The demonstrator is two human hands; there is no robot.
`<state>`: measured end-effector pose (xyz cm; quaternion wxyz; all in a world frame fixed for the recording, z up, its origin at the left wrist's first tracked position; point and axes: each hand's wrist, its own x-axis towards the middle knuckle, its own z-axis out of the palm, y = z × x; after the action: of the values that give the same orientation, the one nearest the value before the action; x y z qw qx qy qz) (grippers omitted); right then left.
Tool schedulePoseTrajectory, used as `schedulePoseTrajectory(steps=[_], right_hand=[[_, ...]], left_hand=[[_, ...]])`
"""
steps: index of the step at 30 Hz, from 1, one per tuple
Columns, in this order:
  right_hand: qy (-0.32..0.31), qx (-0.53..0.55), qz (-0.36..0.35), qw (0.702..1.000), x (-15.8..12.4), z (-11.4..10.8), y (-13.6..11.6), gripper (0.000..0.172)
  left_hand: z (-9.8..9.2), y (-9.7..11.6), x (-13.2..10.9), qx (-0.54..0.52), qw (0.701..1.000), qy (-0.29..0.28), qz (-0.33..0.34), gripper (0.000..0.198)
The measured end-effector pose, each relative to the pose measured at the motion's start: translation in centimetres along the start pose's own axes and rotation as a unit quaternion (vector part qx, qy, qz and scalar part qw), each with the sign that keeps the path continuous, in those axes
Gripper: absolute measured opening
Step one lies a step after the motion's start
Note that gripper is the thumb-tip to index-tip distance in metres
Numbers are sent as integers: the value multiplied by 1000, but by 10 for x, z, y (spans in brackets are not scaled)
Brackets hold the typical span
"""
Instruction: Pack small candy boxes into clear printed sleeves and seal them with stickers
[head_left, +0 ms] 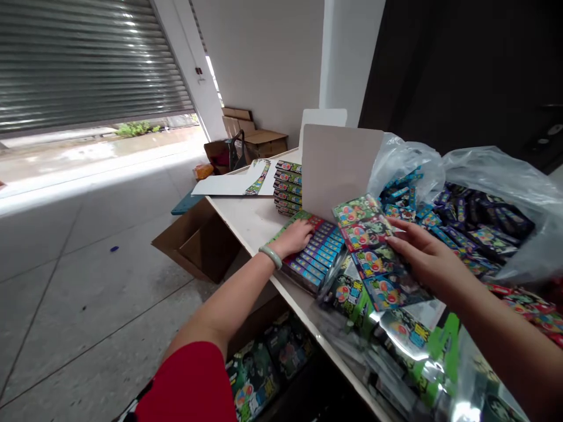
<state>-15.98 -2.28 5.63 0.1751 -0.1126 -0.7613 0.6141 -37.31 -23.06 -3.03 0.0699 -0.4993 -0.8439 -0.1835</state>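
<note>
My left hand (298,237), with a pale green bangle at the wrist, rests on narrow packs (314,258) in an opened display box. The packs stand in tight rows of green, red, purple and blue, and the box's white lid (341,167) stands upright behind. My left fingers lie over the green and red end, holding nothing that I can see. In my right hand (417,249), pinched at its right edge, is a printed sheet (369,252) with green, red, purple and blue panels. It is tilted above the right side of the box.
Clear plastic bags of loose small packs (479,223) lie at the right. Plastic-wrapped printed packaging (396,334) covers the near table. Stacked display cartons (288,187) stand behind the box. Below the table edge are a cardboard box (197,240) and more printed boxes (255,381).
</note>
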Motion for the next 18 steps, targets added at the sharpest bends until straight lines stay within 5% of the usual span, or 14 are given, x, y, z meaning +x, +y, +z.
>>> schedulePoseTrajectory(steps=[3,9,13,18], right_hand=[[-27,-21,3,999,13,11,7,50],[48,-198,-174,963,46,27,12,46],[36,-239,-296,924,71,60,19,43],[3,-267,-343,901,91,103,42,44]], left_hand=[[6,1,2,15,1000,-15,-4,17],[3,1,-2,29,998,-52,15,20],[2,-2,-5,18,998,-54,38,28],[4,-11,-9,-26,997,-43,50,27]])
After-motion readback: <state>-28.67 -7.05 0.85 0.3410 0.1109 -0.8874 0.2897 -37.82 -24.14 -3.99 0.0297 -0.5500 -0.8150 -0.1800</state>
